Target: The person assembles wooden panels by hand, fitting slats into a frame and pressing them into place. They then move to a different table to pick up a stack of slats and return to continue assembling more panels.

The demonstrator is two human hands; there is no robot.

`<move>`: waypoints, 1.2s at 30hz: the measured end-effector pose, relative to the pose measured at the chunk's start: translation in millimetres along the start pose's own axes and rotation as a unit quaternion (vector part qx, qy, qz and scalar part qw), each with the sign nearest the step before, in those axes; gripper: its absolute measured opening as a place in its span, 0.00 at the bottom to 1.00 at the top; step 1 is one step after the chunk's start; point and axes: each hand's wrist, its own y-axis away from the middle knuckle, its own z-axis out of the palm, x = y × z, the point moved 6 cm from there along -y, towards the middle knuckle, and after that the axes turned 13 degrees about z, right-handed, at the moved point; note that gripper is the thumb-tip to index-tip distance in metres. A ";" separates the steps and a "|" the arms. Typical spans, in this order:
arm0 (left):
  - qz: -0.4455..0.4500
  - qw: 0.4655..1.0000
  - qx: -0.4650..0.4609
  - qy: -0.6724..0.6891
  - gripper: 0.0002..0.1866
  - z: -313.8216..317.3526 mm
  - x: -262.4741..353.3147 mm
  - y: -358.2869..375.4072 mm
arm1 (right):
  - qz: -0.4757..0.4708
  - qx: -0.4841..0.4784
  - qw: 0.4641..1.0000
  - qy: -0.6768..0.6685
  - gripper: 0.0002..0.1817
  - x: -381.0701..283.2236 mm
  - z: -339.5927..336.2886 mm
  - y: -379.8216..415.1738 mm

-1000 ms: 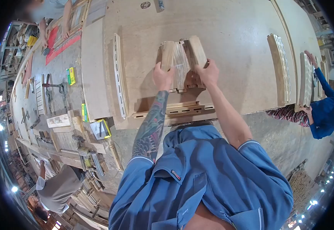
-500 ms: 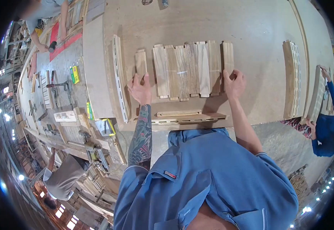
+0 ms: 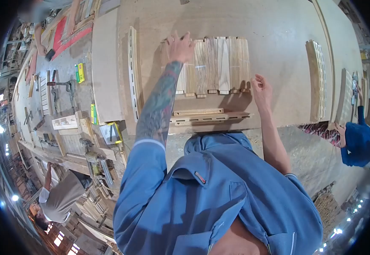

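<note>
A row of wooden slats (image 3: 212,63) lies side by side on the tabletop in front of me, their ends uneven. My left hand (image 3: 179,47) rests over the row's upper left end, palm down with fingers spread; it hides part of the leftmost slats. Just off the row's lower right side, my right hand (image 3: 261,87) hovers with loosely curled fingers, and no object shows in it. Nearest my body lie a slotted wooden rail (image 3: 210,119) and a shorter wooden strip (image 3: 198,111). Another slotted rail (image 3: 132,74) runs along the left.
Slotted rails (image 3: 317,80) stand at the table's right. On the left bench are a clamp (image 3: 61,84) and yellow-green boxes (image 3: 80,73). A co-worker at upper left holds a black-headed mallet (image 3: 49,55); a person in blue (image 3: 359,142) works at right, another person (image 3: 64,195) at lower left.
The separate slats at both sides now sit against the row. My left hand has moved up and right onto the row's top left; my right hand has come off its slat.
</note>
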 end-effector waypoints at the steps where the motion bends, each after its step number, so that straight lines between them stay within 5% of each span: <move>1: 0.022 0.998 -0.056 -0.022 0.29 8.4 0.6 -6.5 | 0.000 0.004 1.000 0.004 0.24 4.5 -6.1 11.8; 6: 0.144 0.979 -0.101 -0.104 0.26 3.9 14.9 37.0 | 0.001 -0.005 1.000 -0.027 0.21 27.2 -26.0 62.6; 8: 0.136 0.990 0.033 0.026 0.19 -27.0 15.8 52.0 | -0.020 -0.031 0.999 -0.029 0.22 21.5 -17.2 77.4; 9: 0.136 0.990 0.035 0.025 0.19 -43.3 19.2 54.1 | -0.042 -0.057 0.997 -0.029 0.23 11.3 -8.5 85.4; 11: 0.055 0.910 -0.066 0.406 0.12 -70.9 23.4 60.0 | -0.088 -0.151 0.985 -0.011 0.27 -21.2 28.4 102.7; 14: 0.148 0.858 -0.059 0.489 0.08 -125.4 50.7 92.3 | -0.166 -0.309 0.937 0.003 0.31 -70.5 97.1 136.2; 18: 0.156 0.877 -0.040 0.453 0.11 -187.8 56.5 138.5 | -0.271 -0.375 0.864 0.200 0.27 -128.4 161.6 173.3; 26: 0.076 0.883 0.045 0.461 0.11 -222.7 2.3 216.9 | -0.359 -0.440 0.808 0.158 0.18 -150.8 205.9 249.6; 31: 0.105 0.863 0.097 0.484 0.09 -234.0 -4.3 235.1 | -0.369 -0.445 0.812 0.080 0.15 -157.8 202.7 261.8; 36: 0.098 0.869 0.103 0.474 0.09 -235.9 -8.5 241.0 | -0.422 -0.391 0.805 0.147 0.14 -154.7 213.2 254.4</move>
